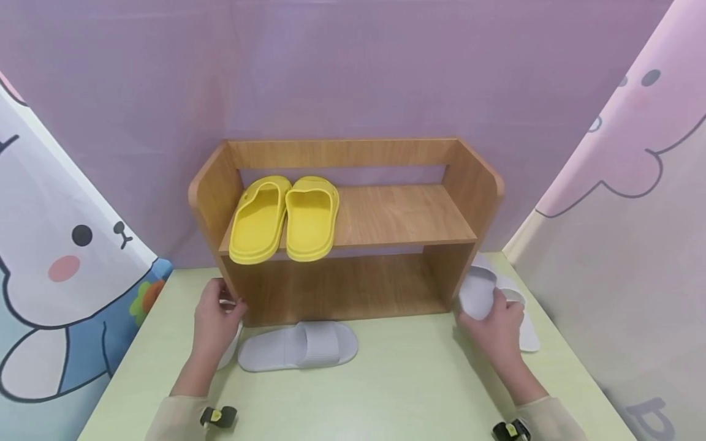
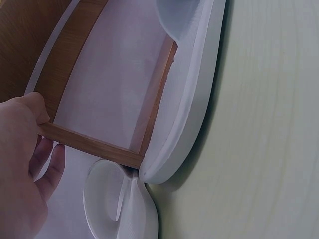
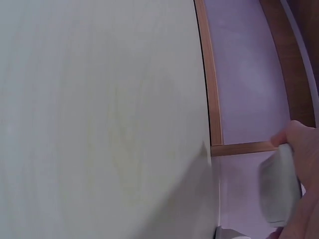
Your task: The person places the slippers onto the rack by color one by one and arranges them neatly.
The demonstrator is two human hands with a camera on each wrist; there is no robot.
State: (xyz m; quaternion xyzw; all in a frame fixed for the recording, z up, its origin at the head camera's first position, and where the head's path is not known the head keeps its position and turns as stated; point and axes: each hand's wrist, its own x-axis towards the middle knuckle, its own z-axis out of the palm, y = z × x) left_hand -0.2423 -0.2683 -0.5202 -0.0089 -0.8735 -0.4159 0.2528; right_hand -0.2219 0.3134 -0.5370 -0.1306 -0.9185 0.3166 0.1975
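Observation:
A two-tier wooden shoe rack [image 1: 399,214] stands between my hands. My left hand [image 1: 212,321] grips the front edge of its left side panel [image 2: 89,143], with the thumb inside and the other fingers outside. Beside that panel, a light grey slipper [image 1: 228,350] is partly hidden by the hand. Another grey slipper [image 1: 320,346] lies sideways along the rack's front. Over on the right, my right hand [image 1: 499,327] holds a grey slipper [image 1: 477,295] tilted against the outside of the rack, its thumb right at the panel's front edge [image 3: 244,148].
A pair of yellow clogs [image 1: 310,228] sits on the left half of the upper shelf. Behind my right hand lies another grey slipper [image 1: 529,334]. The pale tabletop [image 1: 402,380] runs back to a purple curtain [image 1: 353,67], with printed curtains at both sides.

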